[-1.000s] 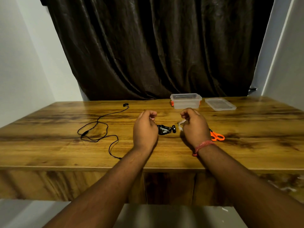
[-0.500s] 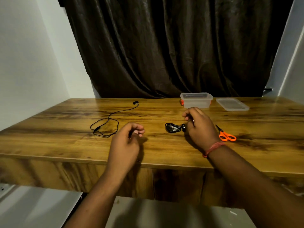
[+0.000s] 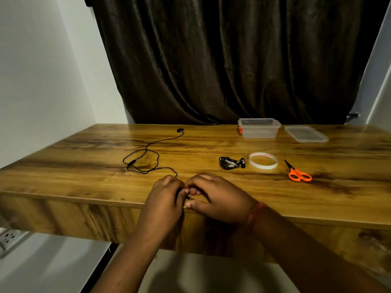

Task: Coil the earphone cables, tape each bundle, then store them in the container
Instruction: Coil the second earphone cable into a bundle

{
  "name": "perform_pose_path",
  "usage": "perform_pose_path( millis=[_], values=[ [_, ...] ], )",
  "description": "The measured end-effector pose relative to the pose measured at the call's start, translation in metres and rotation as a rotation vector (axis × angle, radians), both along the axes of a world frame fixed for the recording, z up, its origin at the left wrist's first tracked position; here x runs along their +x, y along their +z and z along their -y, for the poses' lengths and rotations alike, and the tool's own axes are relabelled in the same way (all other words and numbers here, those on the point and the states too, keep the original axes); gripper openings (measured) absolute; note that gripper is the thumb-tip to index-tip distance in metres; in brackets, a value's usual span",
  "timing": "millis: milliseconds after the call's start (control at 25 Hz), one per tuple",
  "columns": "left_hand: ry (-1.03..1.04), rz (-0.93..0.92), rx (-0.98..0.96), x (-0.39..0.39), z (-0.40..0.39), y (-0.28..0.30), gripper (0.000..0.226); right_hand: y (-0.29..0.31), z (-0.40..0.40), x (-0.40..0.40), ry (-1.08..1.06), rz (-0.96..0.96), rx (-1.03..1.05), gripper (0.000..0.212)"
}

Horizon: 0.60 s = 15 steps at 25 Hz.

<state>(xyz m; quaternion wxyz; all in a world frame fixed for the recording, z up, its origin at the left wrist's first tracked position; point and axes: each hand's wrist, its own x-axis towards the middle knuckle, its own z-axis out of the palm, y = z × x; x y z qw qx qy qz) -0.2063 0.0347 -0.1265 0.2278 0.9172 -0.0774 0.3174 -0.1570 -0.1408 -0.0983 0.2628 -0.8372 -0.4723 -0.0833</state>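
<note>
Wooden table (image 3: 84, 176), dark curtain (image 3: 232, 60) | both hands at near edge: left hand (image 3: 165, 195) and right hand (image 3: 215, 195) pinch loose cable (image 3: 146, 157) plug end | taped bundle (image 3: 231, 162), tape (image 3: 263, 160), scissors (image 3: 299, 174) right of cable | container (image 3: 259, 127) behind bundle

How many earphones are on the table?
2. One coiled earphone bundle lies left of the tape roll. One loose earphone cable sprawls farther left, its plug end between both hands. The container's inside is unclear.

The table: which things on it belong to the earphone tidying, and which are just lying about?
Part of the job:
loose earphone cable
coiled bundle
tape roll
scissors
container
lid

Just there:
curtain
wall socket
</note>
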Motion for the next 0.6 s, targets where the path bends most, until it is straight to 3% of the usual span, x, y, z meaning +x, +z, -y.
perform_pose_path(
  millis=[280, 440, 520, 600],
  values=[
    [-0.004, -0.022, -0.041, 0.01, 0.004, 0.003, 0.008, 0.0, -0.012, 0.009, -0.091, -0.128, 0.196, 0.014],
    [-0.079, -0.015, -0.164, 0.016, 0.023, 0.018, 0.02, 0.007, -0.006, 0.022, -0.098, -0.564, 0.61, 0.017],
    [-0.073, -0.033, -0.353, 0.029, 0.032, 0.025, 0.014, 0.006, -0.002, 0.031, -0.106, -0.701, 0.855, 0.015],
    [-0.155, -0.147, -0.757, 0.042, 0.042, 0.038, 0.013, 0.005, 0.0, 0.034, -0.101, -0.755, 0.954, 0.015]
  ],
)
